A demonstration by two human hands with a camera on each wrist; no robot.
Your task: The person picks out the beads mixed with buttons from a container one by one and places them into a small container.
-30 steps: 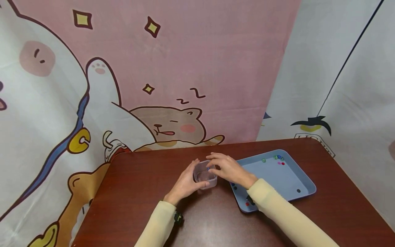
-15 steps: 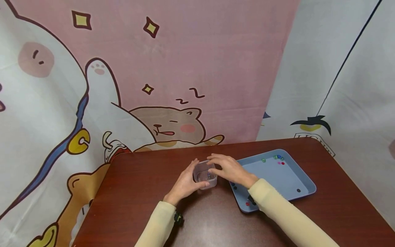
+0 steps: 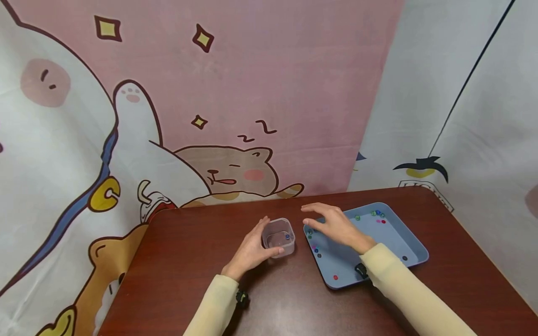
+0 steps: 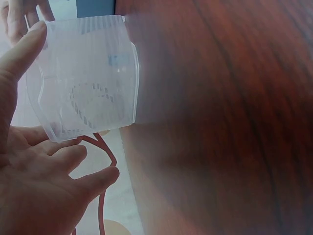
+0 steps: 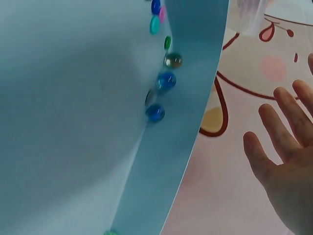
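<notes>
My left hand (image 3: 251,249) holds a small clear plastic container (image 3: 275,228) upright on the table, thumb on the near side and fingers along the left side. A blue marble (image 3: 287,237) lies inside at the right. Seen by the left wrist camera, the hand (image 4: 44,181) surrounds the container's translucent wall (image 4: 88,54). My right hand (image 3: 336,226) is over the left part of a blue tray (image 3: 391,240), fingers spread, holding nothing. In the right wrist view, blue marbles (image 5: 166,81), a brownish clear marble (image 5: 173,60) and small flat coloured pieces line the tray's side wall (image 5: 166,161).
Green and blue marbles (image 3: 373,213) sit in the tray's far corner beside a red piece (image 3: 383,221). A dark piece (image 3: 405,258) lies at its right, another red one (image 3: 336,277) near the front. The brown table (image 3: 189,261) backs onto a cartoon-printed cloth (image 3: 302,93).
The blue marble has gone from my right fingertips down into the container. My right hand has moved right, from the container to over the tray. My left hand keeps its hold.
</notes>
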